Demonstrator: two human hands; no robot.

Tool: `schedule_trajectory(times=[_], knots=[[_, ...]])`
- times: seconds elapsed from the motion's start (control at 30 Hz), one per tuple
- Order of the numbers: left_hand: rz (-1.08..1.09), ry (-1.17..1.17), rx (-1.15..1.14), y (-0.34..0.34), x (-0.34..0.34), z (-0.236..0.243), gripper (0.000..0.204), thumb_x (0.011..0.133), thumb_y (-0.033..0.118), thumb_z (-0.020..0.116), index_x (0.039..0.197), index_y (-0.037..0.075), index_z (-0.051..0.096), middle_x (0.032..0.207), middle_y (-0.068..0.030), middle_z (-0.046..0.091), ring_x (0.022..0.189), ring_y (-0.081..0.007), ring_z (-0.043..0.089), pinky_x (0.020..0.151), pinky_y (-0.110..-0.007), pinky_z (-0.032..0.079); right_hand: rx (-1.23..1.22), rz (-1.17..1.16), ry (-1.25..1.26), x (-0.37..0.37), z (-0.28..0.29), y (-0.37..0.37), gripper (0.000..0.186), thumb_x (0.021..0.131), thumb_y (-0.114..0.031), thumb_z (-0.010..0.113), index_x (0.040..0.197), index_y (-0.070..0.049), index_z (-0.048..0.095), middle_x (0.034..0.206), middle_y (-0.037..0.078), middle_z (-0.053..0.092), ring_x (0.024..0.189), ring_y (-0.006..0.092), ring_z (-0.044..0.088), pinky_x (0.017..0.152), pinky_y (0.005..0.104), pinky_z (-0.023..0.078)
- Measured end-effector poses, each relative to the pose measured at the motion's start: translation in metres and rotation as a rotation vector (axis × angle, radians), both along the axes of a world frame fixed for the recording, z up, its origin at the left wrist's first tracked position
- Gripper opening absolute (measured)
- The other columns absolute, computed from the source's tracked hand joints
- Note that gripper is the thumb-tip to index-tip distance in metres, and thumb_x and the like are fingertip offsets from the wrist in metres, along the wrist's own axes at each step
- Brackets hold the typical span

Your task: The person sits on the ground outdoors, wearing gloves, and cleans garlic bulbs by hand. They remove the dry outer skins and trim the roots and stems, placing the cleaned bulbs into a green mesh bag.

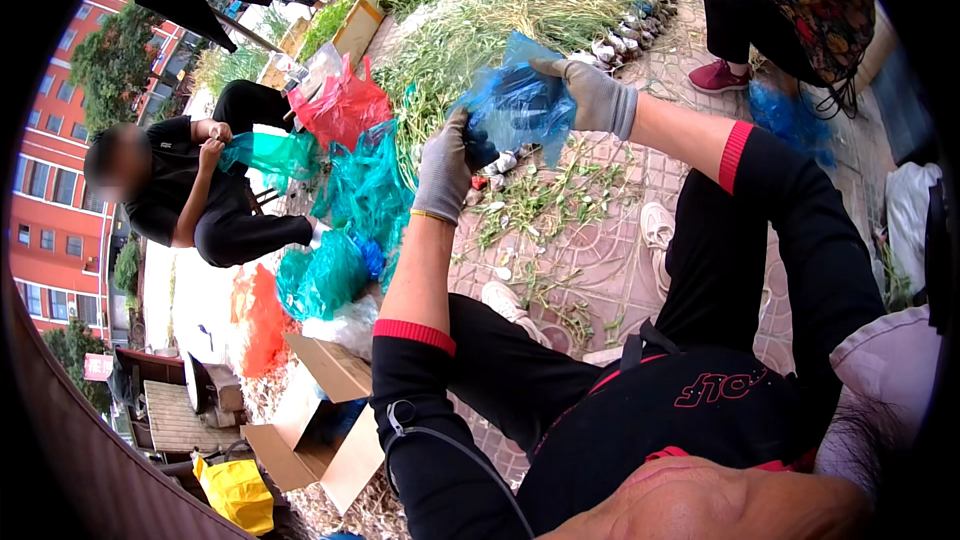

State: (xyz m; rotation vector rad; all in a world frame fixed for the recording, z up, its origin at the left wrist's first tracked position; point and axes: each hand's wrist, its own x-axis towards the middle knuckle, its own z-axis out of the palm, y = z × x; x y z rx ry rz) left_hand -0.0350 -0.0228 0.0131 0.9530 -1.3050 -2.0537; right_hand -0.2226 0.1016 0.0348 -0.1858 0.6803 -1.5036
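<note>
Both my hands wear grey work gloves and hold a thin blue plastic bag (525,105) up between them, above the paving. My left hand (445,168) grips the bag's lower left side, fingers closed, partly behind the crumpled film. At the upper right edge, my right hand (598,96) pinches the bag between thumb and fingers. Something darker shows through the blue film, but I cannot make out what it is. Below the bag, loose green leaves and stalks (550,195) lie scattered on the ground.
Piles of long green stalks (500,0) and a row of bulbs (630,32) lie ahead. To the left are green bags (365,180), a red bag (345,105) and an open cardboard box (350,470). A seated person (190,180) handles a green bag; another person (790,10) sits at right.
</note>
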Motion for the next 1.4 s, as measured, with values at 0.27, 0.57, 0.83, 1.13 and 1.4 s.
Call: schedule_trajectory(times=[0.27,0.57,0.83,1.13,1.4], knots=[[-0.07,0.036,0.137,-0.011,-0.001,0.0,0.029,0.098,0.038,0.046,0.1,0.011,0.056,0.08,-0.0012,0.056,0.066,-0.0173,0.056,0.062,-0.037,0.052,-0.023,-0.071,-0.032,-0.022,-0.004,0.001,0.026,0.093,-0.026,0.054,0.104,-0.003,0.059,0.108,0.015,0.065,0.098,0.0287,0.063,0.094,0.0494,0.049],[-0.095,-0.035,-0.024,0.007,0.003,0.015,0.043,0.099,0.037,0.043,0.116,-0.002,0.051,0.076,-0.0039,0.054,0.056,-0.0147,0.053,0.057,-0.034,0.053,-0.189,-0.227,-0.066,-0.108,0.017,0.035,0.024,0.093,-0.026,0.054,0.1,-0.004,0.062,0.104,0.014,0.067,0.096,0.0281,0.065,0.091,0.0513,0.05],[-0.132,-0.193,-0.144,0.03,-0.006,0.016,0.041,0.098,0.038,0.046,0.117,0.002,0.052,0.081,-0.0024,0.058,0.062,-0.0139,0.055,0.06,-0.031,0.049,-0.355,-0.546,-0.197,-0.187,-0.065,0.191,0.036,0.096,-0.023,0.049,0.122,0.002,0.052,0.121,0.017,0.059,0.112,0.0321,0.057,0.101,0.0545,0.04],[-0.285,-0.313,-0.155,0.033,-0.019,-0.004,0.049,0.099,0.04,0.044,0.125,-0.001,0.047,0.088,-0.0051,0.059,0.067,-0.0133,0.056,0.064,-0.028,0.051,0.249,-1.519,-0.063,-0.252,-0.276,0.514,0.031,0.095,-0.025,0.046,0.112,-0.002,0.058,0.108,0.014,0.065,0.096,0.0282,0.063,0.088,0.0413,0.049],[-0.336,-0.43,-0.317,0.044,-0.038,-0.014,0.046,0.1,0.037,0.041,0.121,-0.002,0.051,0.087,-0.005,0.06,0.068,-0.0113,0.056,0.063,-0.024,0.047,1.305,-1.379,1.362,-0.244,-0.284,0.607,0.052,0.092,-0.048,0.05,0.111,-0.001,0.063,0.102,0.007,0.066,0.083,0.02,0.062,0.077,0.0291,0.047]])
